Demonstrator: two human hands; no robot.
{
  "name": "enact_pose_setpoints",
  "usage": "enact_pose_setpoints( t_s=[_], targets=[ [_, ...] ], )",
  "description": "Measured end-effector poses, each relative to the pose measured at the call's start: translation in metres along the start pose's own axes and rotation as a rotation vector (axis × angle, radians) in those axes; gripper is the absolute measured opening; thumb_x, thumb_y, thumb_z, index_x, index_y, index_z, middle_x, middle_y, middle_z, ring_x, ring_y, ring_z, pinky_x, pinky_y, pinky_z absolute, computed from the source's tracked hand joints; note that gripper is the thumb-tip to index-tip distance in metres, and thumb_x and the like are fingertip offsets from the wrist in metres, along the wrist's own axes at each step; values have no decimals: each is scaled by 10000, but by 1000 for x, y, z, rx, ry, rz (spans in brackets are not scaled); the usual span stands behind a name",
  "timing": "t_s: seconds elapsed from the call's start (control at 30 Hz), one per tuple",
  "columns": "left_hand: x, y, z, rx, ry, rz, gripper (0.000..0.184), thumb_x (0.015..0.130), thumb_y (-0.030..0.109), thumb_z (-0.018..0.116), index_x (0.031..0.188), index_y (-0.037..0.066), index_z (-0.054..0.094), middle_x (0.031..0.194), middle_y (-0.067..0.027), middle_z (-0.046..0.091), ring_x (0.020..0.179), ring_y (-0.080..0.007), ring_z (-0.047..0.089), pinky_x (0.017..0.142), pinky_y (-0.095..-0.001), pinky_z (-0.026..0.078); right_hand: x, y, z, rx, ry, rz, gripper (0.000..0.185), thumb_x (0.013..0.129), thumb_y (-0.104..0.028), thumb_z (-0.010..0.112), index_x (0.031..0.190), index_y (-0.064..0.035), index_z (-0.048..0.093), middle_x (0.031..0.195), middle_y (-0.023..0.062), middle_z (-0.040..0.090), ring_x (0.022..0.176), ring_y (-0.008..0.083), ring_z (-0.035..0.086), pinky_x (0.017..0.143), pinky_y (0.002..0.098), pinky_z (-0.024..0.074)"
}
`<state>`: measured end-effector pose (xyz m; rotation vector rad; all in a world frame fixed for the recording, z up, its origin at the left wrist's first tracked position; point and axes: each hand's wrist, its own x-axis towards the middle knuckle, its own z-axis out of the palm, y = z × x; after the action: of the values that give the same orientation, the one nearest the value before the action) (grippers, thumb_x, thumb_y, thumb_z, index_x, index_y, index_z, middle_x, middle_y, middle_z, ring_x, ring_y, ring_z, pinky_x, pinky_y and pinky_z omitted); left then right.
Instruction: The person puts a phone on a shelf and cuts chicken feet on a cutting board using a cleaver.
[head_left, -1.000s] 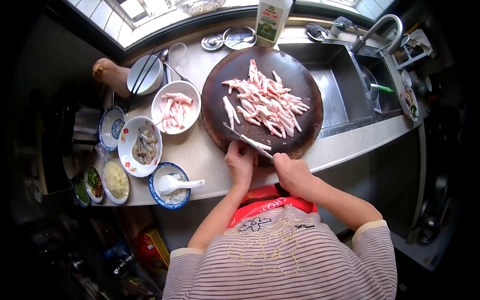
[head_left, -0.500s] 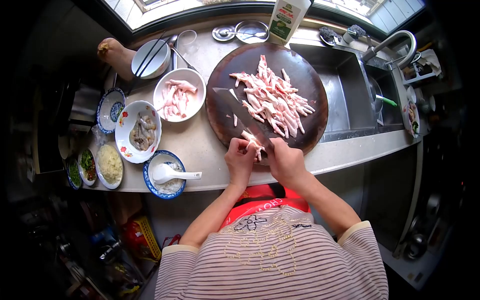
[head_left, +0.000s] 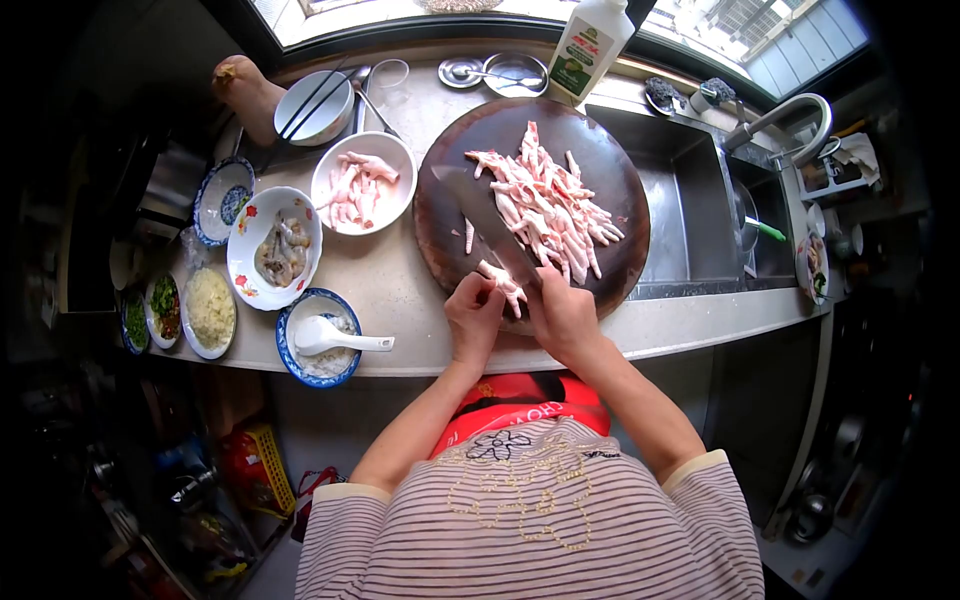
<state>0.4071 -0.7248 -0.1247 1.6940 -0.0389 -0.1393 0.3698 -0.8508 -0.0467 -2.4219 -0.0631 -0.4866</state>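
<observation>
A large round dark chopping board (head_left: 440, 235) lies in front of me on the counter. My right hand (head_left: 562, 315) is closed around the handle of a kitchen knife (head_left: 490, 225), whose broad blade points up and to the left. Under the blade, near the board's front edge, is a single chicken foot (head_left: 508, 286). My left hand (head_left: 474, 312) pinches that foot with its fingers closed. Beyond the knife lies a heap of pale pink chicken feet (head_left: 550, 205). Whether the edge has cut into the held foot is hidden.
Left of the board stand a white bowl of chicken feet (head_left: 325, 180), a flowered bowl of shrimp (head_left: 245, 240), a blue-rimmed bowl with a spoon (head_left: 350, 375) and a plate of minced garlic (head_left: 212, 310). A white bottle (head_left: 590, 50) stands behind; the sink (head_left: 680, 190) is at right.
My view has shifted slightly, so the whole counter sits a little differently. The knife stays over the chicken foot, and both hands keep their hold with little movement.
</observation>
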Motion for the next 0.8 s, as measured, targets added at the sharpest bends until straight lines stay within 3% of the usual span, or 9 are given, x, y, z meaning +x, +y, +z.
enact_pose_setpoints(
  t_s=[0.1, 0.13, 0.17, 0.2, 0.37, 0.53, 0.6, 0.8],
  targets=[
    [2, -9, 2, 32, 46, 5, 65, 781, -9, 580, 719, -2, 563, 580, -65, 577, 496, -99, 544, 437, -259, 415, -16, 17, 13, -27, -126, 48, 189, 817, -49, 582, 986, -30, 499, 709, 149, 567, 614, 355, 597, 496, 435, 454],
    [2, -5, 0, 30, 46, -31, 62, 770, 0, 588, 712, 2, 567, 580, -93, 574, 506, -125, 558, 459, -284, 424, -14, 15, 11, 15, -124, 38, 193, 833, -54, 591, 999, -29, 496, 731, 219, 586, 631, 410, 589, 517, 475, 445],
    [2, 5, -1, 27, 46, -66, 59, 760, 8, 595, 706, 5, 571, 579, -122, 571, 515, -150, 571, 481, -309, 433, -10, 11, 8, 24, -104, 22, 187, 835, -53, 591, 995, -31, 498, 724, 214, 584, 625, 407, 589, 514, 470, 445],
    [0, 18, -4, -19, 9, -137, 61, 756, 1, 596, 705, 5, 565, 575, -112, 560, 511, -135, 561, 475, -294, 425, -4, 6, 5, 33, -80, 4, 182, 836, -52, 590, 992, -33, 500, 717, 208, 581, 619, 403, 589, 511, 465, 445],
    [0, -7, 2, -30, 75, 6, 75, 770, -2, 602, 704, 2, 568, 571, -86, 544, 495, -109, 528, 478, -273, 418, 15, -11, -9, 66, 63, -166, 232, 816, -24, 575, 1035, -21, 499, 753, 144, 569, 586, 329, 594, 466, 406, 451],
    [0, 11, 0, 16, 63, -64, 43, 774, 5, 611, 733, 4, 597, 600, -87, 592, 519, -112, 551, 497, -272, 438, 0, 11, 17, -8, -17, -86, 205, 832, -30, 568, 1020, -16, 488, 737, 151, 553, 572, 328, 586, 456, 398, 451],
    [-1, 5, 2, -12, 71, -21, 40, 781, -2, 603, 744, 12, 600, 609, -49, 599, 519, -70, 533, 467, -235, 426, 2, 10, 14, -2, -7, -97, 196, 837, -30, 566, 1016, -12, 488, 728, 152, 546, 566, 331, 582, 456, 403, 450],
    [1, -14, 3, -39, 67, 47, 50, 782, -18, 591, 745, 15, 600, 609, -33, 600, 511, -52, 523, 441, -221, 411, 20, -21, -8, 107, 141, -179, 195, 823, -12, 549, 1008, -18, 487, 729, 147, 547, 570, 342, 579, 458, 421, 448]
  ],
)
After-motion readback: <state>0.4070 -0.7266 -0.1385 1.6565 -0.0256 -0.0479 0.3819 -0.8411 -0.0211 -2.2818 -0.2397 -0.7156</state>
